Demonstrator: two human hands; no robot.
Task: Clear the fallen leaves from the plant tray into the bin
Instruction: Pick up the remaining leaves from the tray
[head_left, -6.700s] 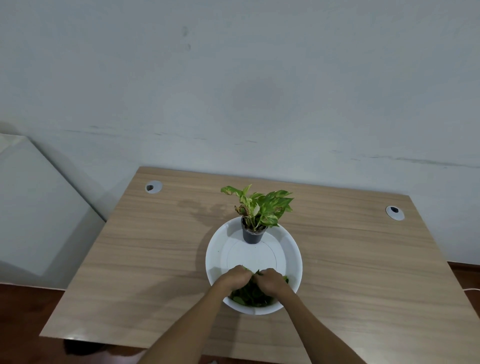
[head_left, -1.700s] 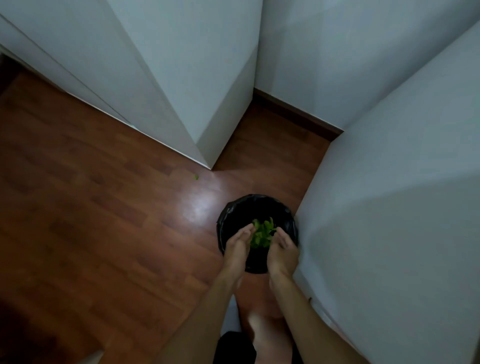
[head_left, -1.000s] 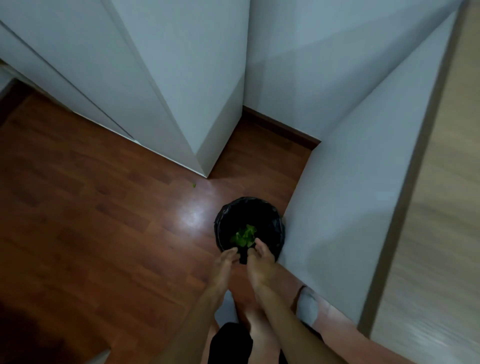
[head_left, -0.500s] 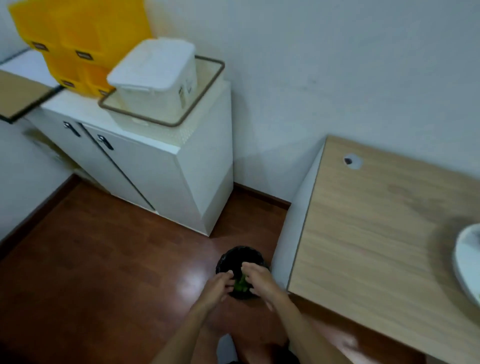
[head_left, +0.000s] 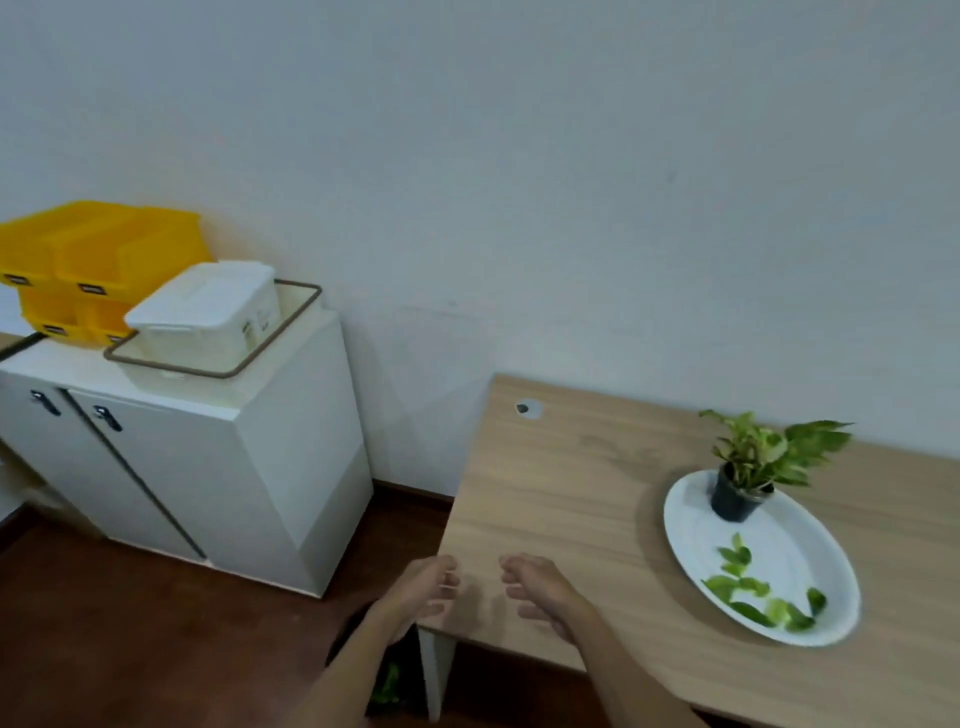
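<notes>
A white round plant tray (head_left: 691, 540) lies on the right of the wooden desk (head_left: 561, 499). A small potted plant (head_left: 753, 467) stands at its far side, and several loose green leaves (head_left: 748, 587) lie on its near half. My left hand (head_left: 423, 587) and my right hand (head_left: 535, 584) hover empty over the desk's near left corner, fingers loosely apart, left of the tray. The black bin (head_left: 389, 675) sits on the floor below that corner, mostly hidden by my left forearm, with green leaves showing inside.
A white cabinet (head_left: 208, 483) stands left of the desk, carrying a white lidded box (head_left: 208, 317) in a tray and yellow bins (head_left: 78, 265). Dark wooden floor (head_left: 130, 634) lies between the cabinet and me. The wall runs behind everything.
Both hands dropped the leaves into the bin, then rose from it to the desk's corner. My view swung up and right, bringing the tray and plant back into sight.
</notes>
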